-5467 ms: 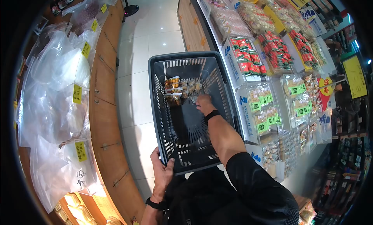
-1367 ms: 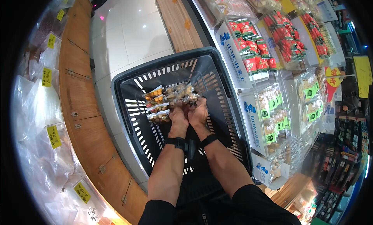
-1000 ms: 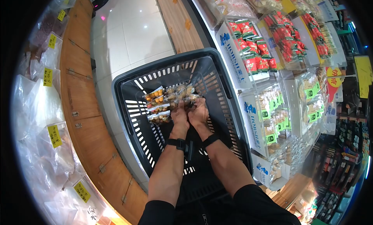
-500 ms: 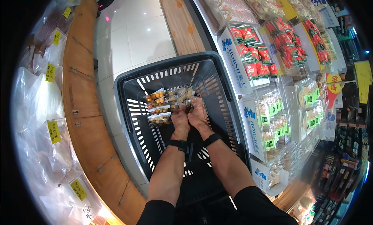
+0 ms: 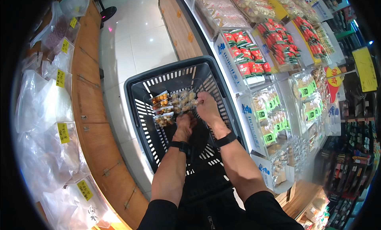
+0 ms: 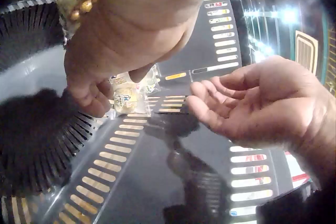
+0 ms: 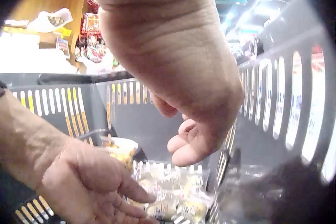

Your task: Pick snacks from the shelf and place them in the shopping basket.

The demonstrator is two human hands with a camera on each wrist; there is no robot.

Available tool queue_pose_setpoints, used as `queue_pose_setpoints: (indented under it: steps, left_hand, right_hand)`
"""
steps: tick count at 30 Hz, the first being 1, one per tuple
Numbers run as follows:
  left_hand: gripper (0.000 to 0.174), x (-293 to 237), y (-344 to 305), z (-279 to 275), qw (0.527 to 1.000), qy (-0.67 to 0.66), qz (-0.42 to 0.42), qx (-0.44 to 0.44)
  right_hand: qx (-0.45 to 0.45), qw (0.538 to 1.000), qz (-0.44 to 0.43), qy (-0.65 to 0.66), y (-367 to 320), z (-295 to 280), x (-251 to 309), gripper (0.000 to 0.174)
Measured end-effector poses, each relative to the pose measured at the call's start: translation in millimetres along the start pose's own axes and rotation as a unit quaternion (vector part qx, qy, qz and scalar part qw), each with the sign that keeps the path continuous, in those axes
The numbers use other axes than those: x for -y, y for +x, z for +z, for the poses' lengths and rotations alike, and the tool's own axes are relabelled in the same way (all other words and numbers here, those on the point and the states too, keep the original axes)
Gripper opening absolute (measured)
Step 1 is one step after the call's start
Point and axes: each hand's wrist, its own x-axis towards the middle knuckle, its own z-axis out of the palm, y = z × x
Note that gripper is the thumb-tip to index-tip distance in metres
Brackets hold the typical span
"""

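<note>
Both bare hands reach into a dark grey shopping basket point(image 5: 170, 66). Clear packets of pale snacks point(image 5: 183, 98) lie in rows at its far end, beside bags of round orange-brown food point(image 5: 160, 99). My left hand point(image 5: 183, 126) is low in the basket, at the near edge of these packets. Its fingers stretch towards the clear packets in the right wrist view, holding nothing visible. My right hand point(image 5: 207, 107) is raised near the basket's right wall. In the left wrist view its palm is turned up, with fingers loosely bent and nothing held.
Wooden cabinets point(image 5: 85, 83) topped with plastic-covered bins point(image 5: 35, 107) run along the left. On the right is a display of boxed snacks, with red packets point(image 5: 246, 53) and green-labelled packets point(image 5: 266, 111). A tiled floor point(image 5: 139, 47) shows ahead.
Earliest, my left hand held the basket rim; later both hands were together at the packets. Now my right hand has come up and right, apart from my left, which has drawn slightly nearer me.
</note>
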Motion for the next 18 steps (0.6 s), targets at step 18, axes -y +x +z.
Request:
queue_pose_setpoints:
  steps: [18]
  left_hand:
    - [0.017, -178.8, -276.1, -142.8, 0.901, 0.091, 0.396, 0.151]
  right_hand:
    - [-0.089, 0.952, 0.076, 0.281, -96.4, -246.9, -4.0, 0.015]
